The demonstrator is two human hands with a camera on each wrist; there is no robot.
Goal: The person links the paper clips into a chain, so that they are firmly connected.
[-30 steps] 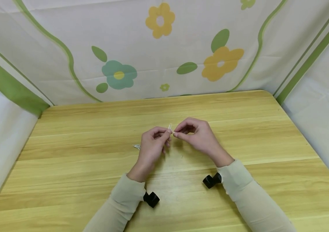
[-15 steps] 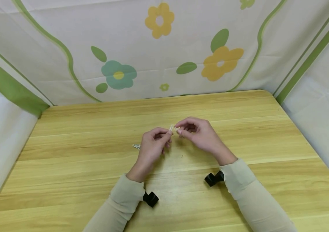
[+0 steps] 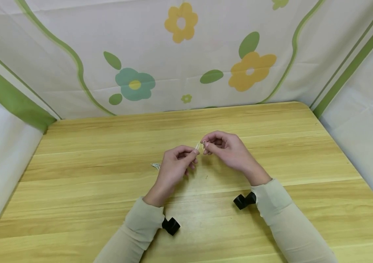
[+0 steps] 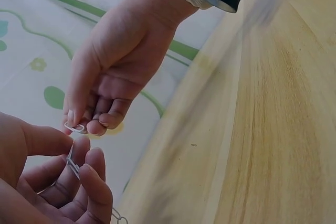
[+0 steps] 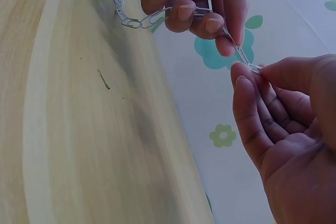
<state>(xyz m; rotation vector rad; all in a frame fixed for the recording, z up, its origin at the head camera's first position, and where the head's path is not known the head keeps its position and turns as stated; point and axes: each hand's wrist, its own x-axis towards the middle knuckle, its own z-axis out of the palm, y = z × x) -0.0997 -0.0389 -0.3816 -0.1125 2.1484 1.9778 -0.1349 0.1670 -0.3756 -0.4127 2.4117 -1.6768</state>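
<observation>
In the head view, my left hand (image 3: 174, 164) pinches a white paper clip (image 3: 197, 146) that points up from the thumb and fingertips. It is the end of a paper clip chain (image 5: 134, 23), which runs under the left fingers and down to the wooden table in the right wrist view. My right hand (image 3: 227, 149) pinches another paper clip (image 4: 74, 128) between thumb and index finger. The two clips are tip to tip and overlap in the right wrist view. Fingers partly hide both clips.
A small heap of linked paper clips (image 3: 155, 166) lies on the table (image 3: 91, 175), just left of the left hand. A thin dark scrap (image 5: 103, 79) lies on the wood. Behind the table hangs a flowered cloth (image 3: 186, 62).
The right hand has moved slightly up and right with its paper clip, which now stands upright and shows more. The left hand has shifted a little to the right.
</observation>
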